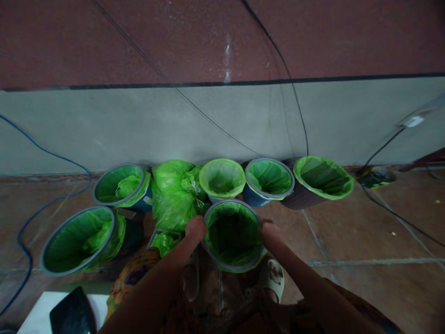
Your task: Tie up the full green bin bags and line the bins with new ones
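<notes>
Between my two hands is a round waste bin (231, 202) with a grey rim, held above the floor near my feet. A green bin liner (233, 232) covers its inside, and its bottom is dark. My left hand (196, 228) is closed on the left side of the rim. On the opposite side, my right hand (271, 232) grips the rim and the liner edge. Just past my left hand sit stuffed, tied green bags (174, 192). A small container (152, 237) with green plastic in it stands by my left forearm.
Along the wall stand more lined bins: a pale one (222, 178), a blue one (257, 197) and a brown one (302, 197). Two wide bins (120, 183) (78, 239) are at left. A blue cable (26, 227), a black cable (399, 215) and a phone (73, 313) are nearby.
</notes>
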A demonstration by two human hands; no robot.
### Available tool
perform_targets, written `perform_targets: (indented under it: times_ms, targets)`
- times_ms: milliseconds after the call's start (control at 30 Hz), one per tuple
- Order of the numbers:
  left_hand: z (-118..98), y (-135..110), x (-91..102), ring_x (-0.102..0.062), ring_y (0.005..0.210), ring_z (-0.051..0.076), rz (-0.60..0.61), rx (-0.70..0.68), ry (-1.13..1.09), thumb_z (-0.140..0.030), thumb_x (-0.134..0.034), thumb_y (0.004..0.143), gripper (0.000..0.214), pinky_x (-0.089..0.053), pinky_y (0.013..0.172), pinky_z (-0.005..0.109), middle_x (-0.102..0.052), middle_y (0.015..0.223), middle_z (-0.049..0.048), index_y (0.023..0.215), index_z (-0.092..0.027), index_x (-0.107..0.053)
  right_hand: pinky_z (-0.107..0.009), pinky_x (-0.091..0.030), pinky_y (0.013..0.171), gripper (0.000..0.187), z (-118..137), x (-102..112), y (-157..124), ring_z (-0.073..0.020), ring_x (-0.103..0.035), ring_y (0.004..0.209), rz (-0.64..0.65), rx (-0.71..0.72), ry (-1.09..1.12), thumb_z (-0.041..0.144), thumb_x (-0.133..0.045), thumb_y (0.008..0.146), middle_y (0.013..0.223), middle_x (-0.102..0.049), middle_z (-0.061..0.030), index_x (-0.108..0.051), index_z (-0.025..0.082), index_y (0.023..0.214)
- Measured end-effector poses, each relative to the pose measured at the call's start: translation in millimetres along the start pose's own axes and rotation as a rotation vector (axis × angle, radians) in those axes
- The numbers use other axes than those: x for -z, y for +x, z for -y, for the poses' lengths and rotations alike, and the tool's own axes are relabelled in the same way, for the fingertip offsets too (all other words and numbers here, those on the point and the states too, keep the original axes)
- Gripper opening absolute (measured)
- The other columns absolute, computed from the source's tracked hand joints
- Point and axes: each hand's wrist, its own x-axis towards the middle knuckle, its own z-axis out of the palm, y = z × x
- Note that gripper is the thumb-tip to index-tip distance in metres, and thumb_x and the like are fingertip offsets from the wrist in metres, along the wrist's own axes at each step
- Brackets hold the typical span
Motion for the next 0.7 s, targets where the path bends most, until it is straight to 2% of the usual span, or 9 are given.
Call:
perform_targets:
  times_ms: [133, 300, 700]
  targets:
    - [-4.0, -1.5, -3.2, -0.067, 0.104, 0.028, 0.021, 0.01, 0.025, -0.017, -0.045, 0.089, 0.029, -0.051, 0.087, 0.033, -0.071, 0.107, 0.0181, 0.099, -0.011, -0.071, -0.03, -0.051, 0.08, 0.031, -2.1, -6.5, 2.2, -0.026, -0.07, 0.096, -0.009, 0.006, 0.0, 0.012, -0.042, 0.091, 0.101, -0.071, -0.0223, -0.07, 0.006, 0.103]
    - [-7.5, -2.0, -6.4, -0.067, 0.103, 0.028, 0.037, 0.021, 0.018, -0.016, -0.045, 0.089, 0.028, -0.051, 0.087, 0.032, -0.071, 0.107, 0.0175, 0.099, -0.012, -0.071, -0.028, -0.05, 0.082, 0.032, -4.0, -9.8, 3.0, -0.0238, -0.069, 0.097, -0.009, 0.029, -0.007, 0.012, -0.042, 0.092, 0.101, -0.071, -0.0197, -0.071, 0.009, 0.105]
    - [-8.7, 2.5, -13.0, -0.067, 0.103, 0.031, 0.043, 0.08, -0.014, -0.012, -0.048, 0.086, 0.025, -0.051, 0.085, 0.035, -0.071, 0.106, 0.0204, 0.098, -0.011, -0.071, -0.027, -0.051, 0.078, 0.028, 0.3, -13.4, 3.4, -0.0225, -0.071, 0.091, -0.02, 0.005, -0.028, 0.01, -0.045, 0.089, 0.097, -0.072, -0.0199, -0.073, 0.008, 0.096]
